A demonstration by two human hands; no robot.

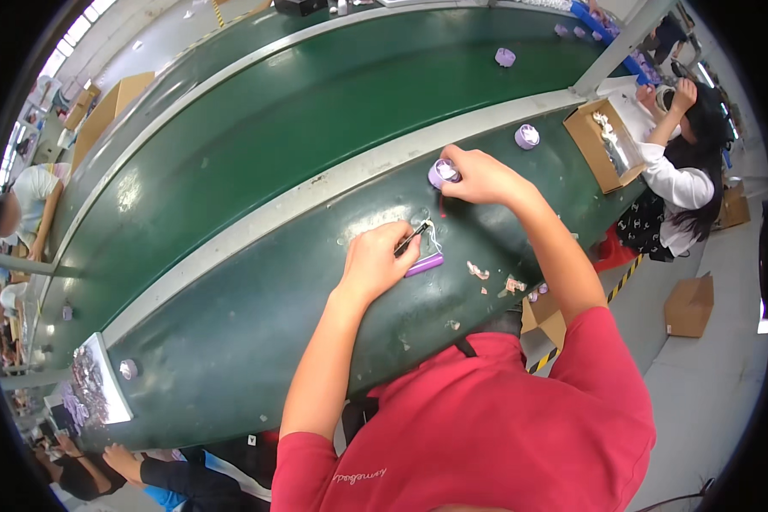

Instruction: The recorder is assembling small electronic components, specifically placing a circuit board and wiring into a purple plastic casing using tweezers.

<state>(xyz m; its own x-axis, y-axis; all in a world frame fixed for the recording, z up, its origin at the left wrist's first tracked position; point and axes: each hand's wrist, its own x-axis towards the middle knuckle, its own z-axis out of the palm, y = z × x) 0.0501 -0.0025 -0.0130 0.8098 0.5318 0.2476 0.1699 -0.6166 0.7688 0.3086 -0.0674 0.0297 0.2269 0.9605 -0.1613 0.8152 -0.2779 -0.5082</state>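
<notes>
Nearest, both bare forearms reach forward from the sleeves of a red shirt [503, 418]. The left forearm goes up nearly straight, and the left hand [377, 260] is bent over the green table [273, 316], its fingers closed together on a thin dark tool [410, 239]. Just beside these fingers lies a purple stick [425, 265], near a white wire [436, 237]. The right forearm leans inward, and the right hand [486, 177], a little farther, clamps a round purple case [441, 175] by its side, between thumb and fingers, above the table. Beyond this hand stands another purple case [527, 136], and then an open cardboard box [590, 152].
</notes>
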